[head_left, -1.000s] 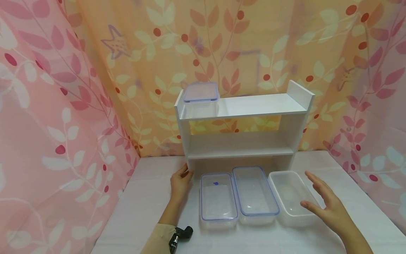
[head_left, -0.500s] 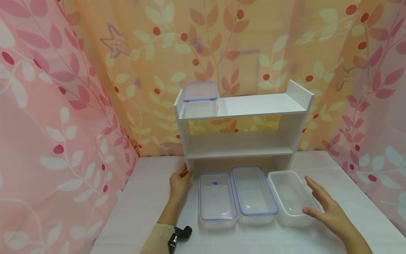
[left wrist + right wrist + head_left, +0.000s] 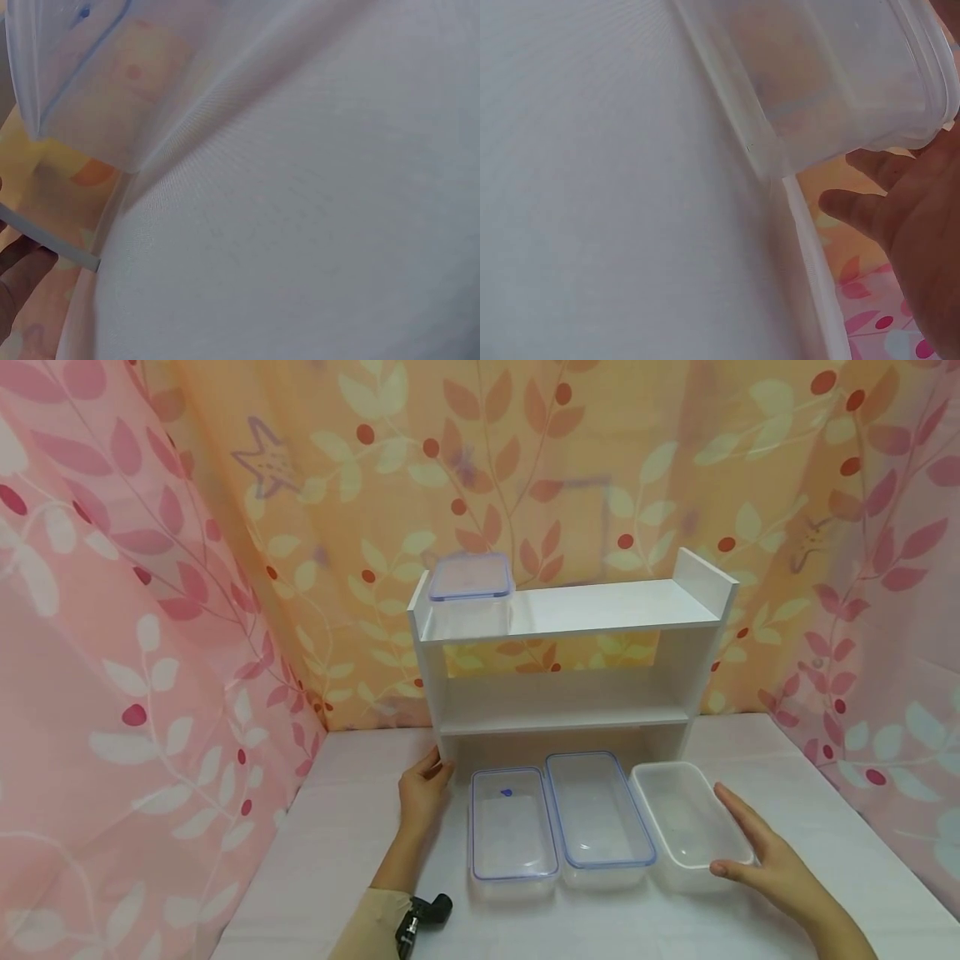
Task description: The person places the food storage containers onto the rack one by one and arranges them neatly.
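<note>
In front of me I saw an orange-yellow curtain [image 3: 480, 468] printed with pale and rust-coloured sprigs and red dots, a purple star outline [image 3: 264, 457] toward its upper left. A pink curtain [image 3: 112, 610] with white and deeper pink leaves closed in my left side, and a similar pink drape [image 3: 892, 602] flanked my right. A white-covered tabletop [image 3: 315, 835] spread below me in soft light.

You see peach and cream leaves with red dots on the yellow-orange cloth backdrop [image 3: 577, 518]; rose and white leaves pattern the pink cloth side curtain [image 3: 135, 635]. Your white tiered board shelf [image 3: 607, 606] stands over a white cloth-covered tabletop [image 3: 337, 810]; your blue-marked clear rectangular plastic box [image 3: 514, 831] is blue-rimmed, your rightmost clear rectangular plastic box [image 3: 690, 822] whitish-rimmed
</note>
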Motion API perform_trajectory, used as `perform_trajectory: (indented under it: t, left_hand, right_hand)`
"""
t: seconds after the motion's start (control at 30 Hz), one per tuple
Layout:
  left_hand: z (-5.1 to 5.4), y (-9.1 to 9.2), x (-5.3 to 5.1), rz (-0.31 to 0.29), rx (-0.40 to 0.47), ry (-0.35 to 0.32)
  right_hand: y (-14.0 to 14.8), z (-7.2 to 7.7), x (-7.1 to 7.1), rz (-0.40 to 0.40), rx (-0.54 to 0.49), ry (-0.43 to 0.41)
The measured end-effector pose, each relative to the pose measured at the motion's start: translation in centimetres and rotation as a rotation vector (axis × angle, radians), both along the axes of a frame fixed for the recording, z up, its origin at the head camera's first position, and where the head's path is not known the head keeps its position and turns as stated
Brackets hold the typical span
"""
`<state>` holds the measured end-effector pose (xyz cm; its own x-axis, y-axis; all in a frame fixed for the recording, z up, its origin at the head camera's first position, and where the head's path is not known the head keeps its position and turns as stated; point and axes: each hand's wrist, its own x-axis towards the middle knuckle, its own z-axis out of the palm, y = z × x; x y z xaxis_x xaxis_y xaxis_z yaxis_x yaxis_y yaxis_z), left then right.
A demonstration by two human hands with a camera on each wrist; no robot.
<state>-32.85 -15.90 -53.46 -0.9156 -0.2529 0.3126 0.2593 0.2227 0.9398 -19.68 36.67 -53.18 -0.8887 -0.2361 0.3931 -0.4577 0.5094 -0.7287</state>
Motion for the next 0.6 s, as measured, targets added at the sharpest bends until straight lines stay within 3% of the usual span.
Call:
perform_trajectory:
  t: [0.2,0.6]
  left_hand:
    - [0.09,0.09,0.1,0.004,-0.003,-0.011]
    - [0.23,0.13,0.25,-0.001,0.0,-0.014]
  right_hand:
    - [0.1,-0.18,0.05,0.069,-0.033,-0.004]
    - [0.1,-0.74,-0.08,0.09,-0.041,-0.023]
